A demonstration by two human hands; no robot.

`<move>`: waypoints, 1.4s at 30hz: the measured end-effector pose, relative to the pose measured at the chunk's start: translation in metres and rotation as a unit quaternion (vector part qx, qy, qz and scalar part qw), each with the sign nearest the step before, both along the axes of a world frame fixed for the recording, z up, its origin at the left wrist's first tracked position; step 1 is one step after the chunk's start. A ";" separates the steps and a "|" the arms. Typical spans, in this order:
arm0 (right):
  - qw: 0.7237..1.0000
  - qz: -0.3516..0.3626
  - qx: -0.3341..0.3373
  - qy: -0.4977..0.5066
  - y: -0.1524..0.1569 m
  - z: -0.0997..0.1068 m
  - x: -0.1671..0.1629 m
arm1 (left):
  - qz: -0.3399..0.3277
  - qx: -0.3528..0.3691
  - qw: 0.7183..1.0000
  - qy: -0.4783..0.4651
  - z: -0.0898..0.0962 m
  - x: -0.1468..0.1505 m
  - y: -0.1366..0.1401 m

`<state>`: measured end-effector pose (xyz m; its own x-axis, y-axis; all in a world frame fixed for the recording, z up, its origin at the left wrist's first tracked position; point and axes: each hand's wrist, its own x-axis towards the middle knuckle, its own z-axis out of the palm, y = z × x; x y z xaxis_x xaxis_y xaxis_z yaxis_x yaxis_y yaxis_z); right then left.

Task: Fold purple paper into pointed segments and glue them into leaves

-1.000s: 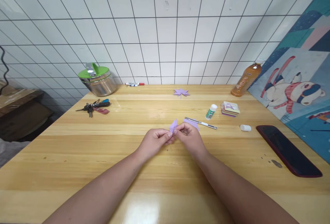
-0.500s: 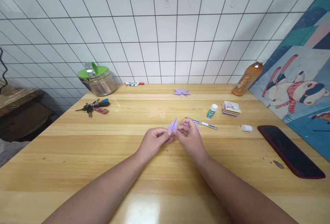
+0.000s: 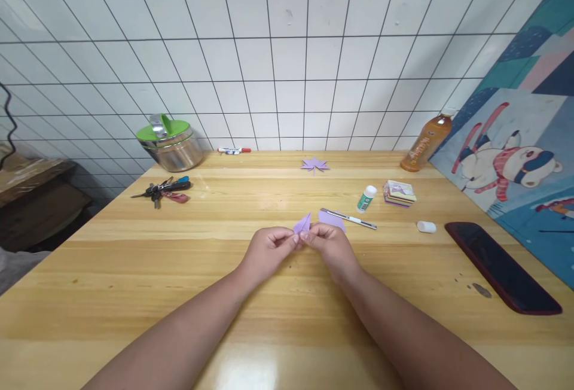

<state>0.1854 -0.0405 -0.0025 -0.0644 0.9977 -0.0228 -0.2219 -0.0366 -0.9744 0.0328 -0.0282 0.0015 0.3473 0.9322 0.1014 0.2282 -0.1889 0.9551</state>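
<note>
A small piece of folded purple paper (image 3: 302,224) is held up between my two hands, its point upward. My left hand (image 3: 269,250) pinches its lower left side between thumb and fingers. From the right, my right hand (image 3: 330,245) pinches the lower right edge, with the thumbs close together. Just beyond my right hand lies a flat purple paper sheet (image 3: 329,219), partly hidden by that hand. A slim silver pen-like tool (image 3: 354,219) rests across the sheet. Part of the folded paper is covered by my fingertips.
Farther back lies a purple paper leaf shape (image 3: 315,165). A glue stick (image 3: 366,198), paper stack (image 3: 399,193), white cap (image 3: 426,227), phone (image 3: 502,267) and drink bottle (image 3: 426,143) are rightward. Keys (image 3: 164,189), a green-lidded pot (image 3: 170,145) and markers (image 3: 234,151) are leftward.
My right hand's fingers have lowered and closed in on the folded paper, uncovering more of the flat purple sheet. The view has tilted slightly upward.
</note>
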 end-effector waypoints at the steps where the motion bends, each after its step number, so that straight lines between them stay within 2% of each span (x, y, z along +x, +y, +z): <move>1: 1.000 0.002 0.000 -0.009 0.000 0.000 0.000 | -0.004 -0.005 1.000 0.000 0.000 -0.001 0.001; 6: 0.998 -0.004 0.011 -0.056 0.001 -0.001 0.000 | -0.036 -0.046 0.998 -0.021 -0.004 -0.005 0.006; 11: 0.996 -0.001 0.030 -0.083 0.002 -0.004 0.001 | -0.058 -0.019 0.998 0.022 -0.006 -0.005 0.005; 14: 0.997 -0.003 0.013 -0.075 0.002 -0.006 0.003 | -0.073 -0.004 0.997 0.029 -0.005 -0.005 0.004; 17: 0.998 0.025 -0.015 -0.048 0.002 -0.006 0.005 | -0.080 0.003 0.996 0.036 -0.006 -0.007 0.005; 20: 0.998 0.041 -0.016 -0.042 0.003 -0.005 0.005 | -0.089 -0.006 0.995 0.036 -0.006 -0.008 0.006; 30: 0.998 0.017 -0.035 -0.041 0.006 -0.005 0.012 | -0.112 -0.008 0.992 0.050 -0.008 -0.009 0.008; 35: 0.996 0.014 -0.036 -0.083 0.009 -0.011 0.019 | -0.114 -0.003 0.991 0.064 -0.012 -0.011 0.010; 42: 0.992 0.001 -0.001 -0.123 0.005 -0.004 0.010 | -0.127 -0.065 0.990 -0.019 -0.011 -0.010 0.008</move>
